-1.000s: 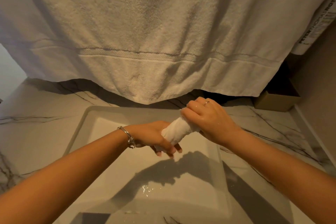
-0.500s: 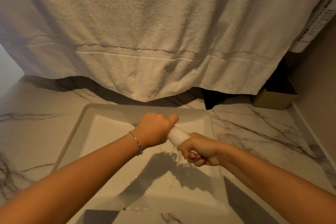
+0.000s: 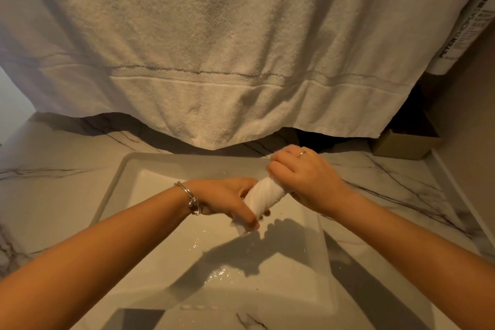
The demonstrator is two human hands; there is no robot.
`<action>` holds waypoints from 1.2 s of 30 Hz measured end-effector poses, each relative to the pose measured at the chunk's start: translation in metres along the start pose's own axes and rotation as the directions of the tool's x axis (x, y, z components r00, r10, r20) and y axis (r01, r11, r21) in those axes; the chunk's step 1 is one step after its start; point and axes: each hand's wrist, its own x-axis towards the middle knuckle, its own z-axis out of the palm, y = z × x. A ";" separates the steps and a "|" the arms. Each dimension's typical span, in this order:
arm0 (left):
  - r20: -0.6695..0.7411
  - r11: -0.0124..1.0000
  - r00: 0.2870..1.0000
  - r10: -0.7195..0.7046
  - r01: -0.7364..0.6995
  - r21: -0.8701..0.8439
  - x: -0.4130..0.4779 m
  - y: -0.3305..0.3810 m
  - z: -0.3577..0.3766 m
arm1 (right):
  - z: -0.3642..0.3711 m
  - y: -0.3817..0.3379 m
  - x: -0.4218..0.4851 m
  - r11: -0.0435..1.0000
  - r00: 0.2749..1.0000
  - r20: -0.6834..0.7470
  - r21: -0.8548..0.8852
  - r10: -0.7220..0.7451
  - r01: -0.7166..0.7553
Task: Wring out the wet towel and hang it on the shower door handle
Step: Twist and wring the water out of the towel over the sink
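- Your left hand [image 3: 227, 199] and right hand [image 3: 305, 177] each clenched one end of the twisted wet towel [image 3: 263, 195].
- You held it above the sink [image 3: 128, 169]; drips seemed to fall.

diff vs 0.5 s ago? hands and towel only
The right hand has rolled from low and palm-up to high with its back up; the left hand has dropped and turned, fingers now curled under the twisted towel. Both hands keep their grip, no release. The towel stays over the sink, and the big hanging towel is unchanged.
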 end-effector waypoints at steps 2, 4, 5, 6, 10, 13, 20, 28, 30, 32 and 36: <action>0.035 0.987 0.998 -0.047 0.051 -0.153 0.003 0.000 0.010 | -0.004 0.004 0.004 1.000 1.000 -0.009 -0.006 -0.029 0.029; -0.047 0.995 0.998 -0.046 0.041 -0.087 0.004 0.002 0.011 | -0.004 0.007 0.004 1.000 0.995 0.095 -0.006 0.030 -0.030; -0.125 0.999 0.992 -0.027 0.029 0.014 0.005 0.003 0.008 | -0.002 0.006 0.003 0.996 0.982 0.166 -0.001 0.088 -0.089; -0.220 0.987 0.976 0.005 0.030 0.155 0.006 0.005 0.006 | 0.003 0.004 0.000 0.987 0.961 0.229 0.002 0.154 -0.159; -0.455 0.736 0.844 0.284 0.112 0.667 0.013 0.004 0.000 | 0.020 -0.012 -0.005 0.840 0.839 0.377 0.225 0.392 -0.494; -0.456 0.575 0.798 0.394 0.173 0.799 0.016 -0.001 0.000 | 0.029 -0.021 -0.005 0.519 0.690 0.536 0.458 0.488 -0.722; -0.391 0.386 0.791 0.471 0.213 0.897 0.028 -0.003 -0.002 | 0.038 -0.039 -0.012 -0.174 0.526 0.730 0.642 0.436 -0.746; -0.479 0.532 0.777 0.408 0.224 0.817 0.027 -0.003 0.004 | 0.036 -0.020 -0.014 0.249 0.629 0.643 0.585 0.437 -0.771; -0.447 0.649 0.827 0.341 0.137 0.748 0.021 0.000 0.004 | 0.033 -0.008 -0.012 0.645 0.732 0.476 0.370 0.487 -0.669; -0.288 0.847 0.948 0.136 0.039 0.530 0.012 0.006 0.001 | 0.025 0.003 -0.011 0.861 0.855 0.291 0.152 0.430 -0.485; -0.107 0.993 0.994 0.014 -0.002 0.117 0.000 0.016 -0.007 | 0.008 0.013 -0.004 0.994 0.994 -0.049 -0.042 0.100 -0.103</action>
